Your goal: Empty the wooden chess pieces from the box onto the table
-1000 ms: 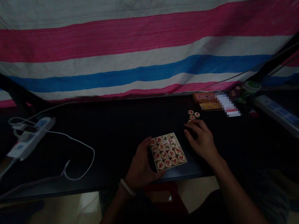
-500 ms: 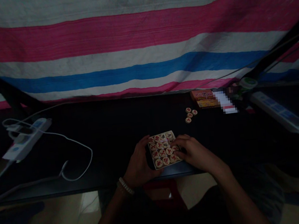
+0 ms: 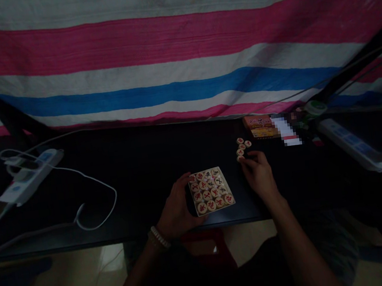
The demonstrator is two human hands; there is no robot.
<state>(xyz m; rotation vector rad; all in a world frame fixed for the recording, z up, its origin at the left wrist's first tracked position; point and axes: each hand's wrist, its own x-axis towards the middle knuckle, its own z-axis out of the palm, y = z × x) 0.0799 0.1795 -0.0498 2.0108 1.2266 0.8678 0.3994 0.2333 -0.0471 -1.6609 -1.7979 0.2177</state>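
Observation:
My left hand (image 3: 175, 209) grips the left side of a shallow white square box (image 3: 229, 185), with its thumb along the near edge. Rows of round Chinese chess pieces (image 3: 207, 195) fill the box, most with red characters and several with black ones. To the right of the box, my right hand (image 3: 261, 175) pinches one xiangqi piece (image 3: 240, 158) between thumb and fingertips. That piece sits at the near end of a small cluster of loose red-marked pieces (image 3: 242, 147) on the black table.
A printed orange box (image 3: 260, 126) lies behind the loose pieces. White power strips stand at left (image 3: 33, 176) and right (image 3: 351, 144), and a white cable (image 3: 115, 189) loops across the left of the table (image 3: 136, 154). A striped sheet (image 3: 164, 39) hangs behind.
My right hand has left the box and moved right and away from me to the loose pieces, where one more piece now sits at its fingertips. My left hand stays on the box.

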